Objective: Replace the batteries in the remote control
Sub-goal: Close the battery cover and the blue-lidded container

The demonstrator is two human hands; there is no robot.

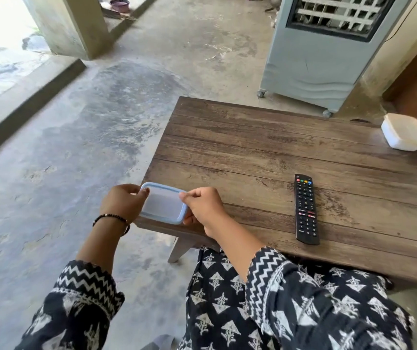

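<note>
A small plastic box with a blue-rimmed lid point(163, 204) sits at the near left corner of the wooden table point(253, 147). My left hand point(122, 204) grips its left end, thumb on the rim. My right hand point(201, 207) grips its right end, thumb and fingers pinching the lid's edge. What is inside the box is hidden by the frosted lid. The black remote control point(306, 209) lies face up, buttons showing, on the table to the right of my right hand. No batteries are visible.
A white lidded plastic box point(404, 132) stands at the table's far right corner. A grey air cooler on wheels point(316, 51) stands on the concrete floor behind the table. My patterned lap is under the near table edge.
</note>
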